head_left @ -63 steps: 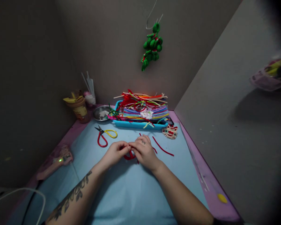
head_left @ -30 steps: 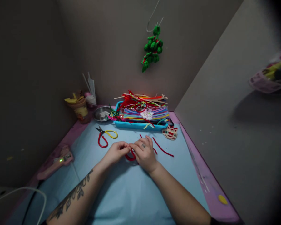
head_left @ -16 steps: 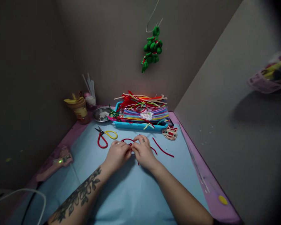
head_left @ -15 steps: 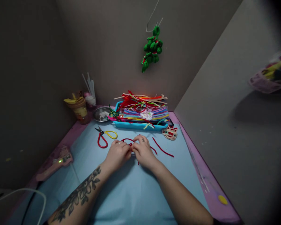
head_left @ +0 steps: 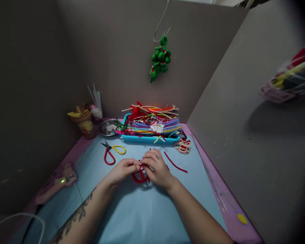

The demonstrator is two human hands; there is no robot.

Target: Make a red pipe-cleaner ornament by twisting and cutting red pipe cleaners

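My left hand (head_left: pixel 123 170) and my right hand (head_left: pixel 157 167) meet over the middle of the light blue mat (head_left: pixel 142 210). Both pinch a looped red pipe cleaner (head_left: pixel 139 176) that hangs between them just above the mat. A loose red pipe cleaner piece (head_left: pixel 175 163) lies to the right of my right hand. Red and yellow scissors (head_left: pixel 112 152) lie to the upper left of my left hand.
A blue tray (head_left: pixel 149 138) heaped with coloured pipe cleaners stands at the back. Beside it are a small woven figure (head_left: pixel 182 145), a metal dish (head_left: pixel 108 127) and a cup (head_left: pixel 84 122). A glue gun (head_left: pixel 57 181) lies left. A green ornament (head_left: pixel 159 58) hangs on the wall.
My hands have drawn back toward me and turned. The red pipe cleaner, earlier arched behind my fingers, now forms a loop below them. The view has tilted slightly.
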